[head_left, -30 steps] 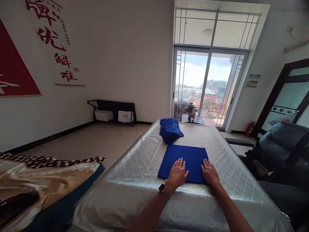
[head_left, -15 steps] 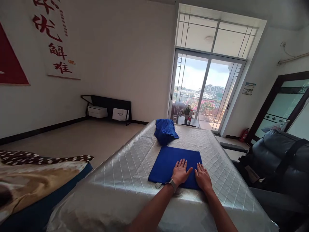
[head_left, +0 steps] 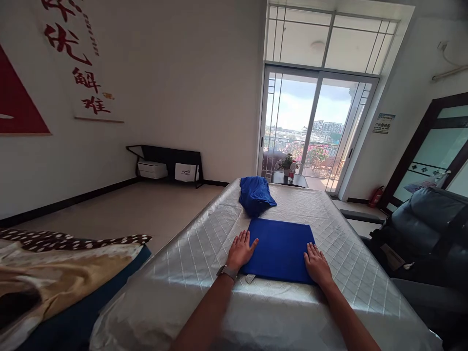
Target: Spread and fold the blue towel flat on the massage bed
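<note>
A flat blue folded cloth (head_left: 280, 249) lies squarely on the silver quilted table cover (head_left: 197, 261), with a small white tag (head_left: 250, 278) sticking out at its near edge. At the cloth's left edge rests my left hand (head_left: 241, 251), palm down with fingers stretched, a watch on its wrist. My right hand (head_left: 317, 263) lies flat along the right edge, fingers out. Neither hand grips anything. Just beyond the folded piece sits a crumpled blue cloth (head_left: 256, 196).
A dark leather chair (head_left: 435, 214) with a black bag stands close on the right. To the left is a patterned blanket (head_left: 91, 265). Past the table's far end, a small table (head_left: 288, 181) holds a plant and a bottle (head_left: 292, 170) before the sliding glass door.
My left hand has slid left from the middle of the folded cloth to its left edge. My right hand has shifted slightly to the cloth's right edge. The view has turned a little.
</note>
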Demonstrator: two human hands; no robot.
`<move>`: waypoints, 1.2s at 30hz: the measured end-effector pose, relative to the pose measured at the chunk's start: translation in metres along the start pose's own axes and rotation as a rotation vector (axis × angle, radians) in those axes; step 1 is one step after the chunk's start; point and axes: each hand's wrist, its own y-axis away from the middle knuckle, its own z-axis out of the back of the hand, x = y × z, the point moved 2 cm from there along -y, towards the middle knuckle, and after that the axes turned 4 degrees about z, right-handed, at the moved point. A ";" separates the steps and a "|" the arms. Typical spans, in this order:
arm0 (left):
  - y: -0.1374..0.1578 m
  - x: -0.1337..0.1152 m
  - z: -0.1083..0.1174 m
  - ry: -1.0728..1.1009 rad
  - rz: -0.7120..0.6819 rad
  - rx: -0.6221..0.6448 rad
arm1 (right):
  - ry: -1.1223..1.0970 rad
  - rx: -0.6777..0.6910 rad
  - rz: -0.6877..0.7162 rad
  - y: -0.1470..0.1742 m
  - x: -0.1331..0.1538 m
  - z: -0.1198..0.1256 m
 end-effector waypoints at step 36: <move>-0.003 -0.002 0.005 -0.055 0.009 0.073 | -0.063 0.070 -0.036 -0.126 -0.020 -0.004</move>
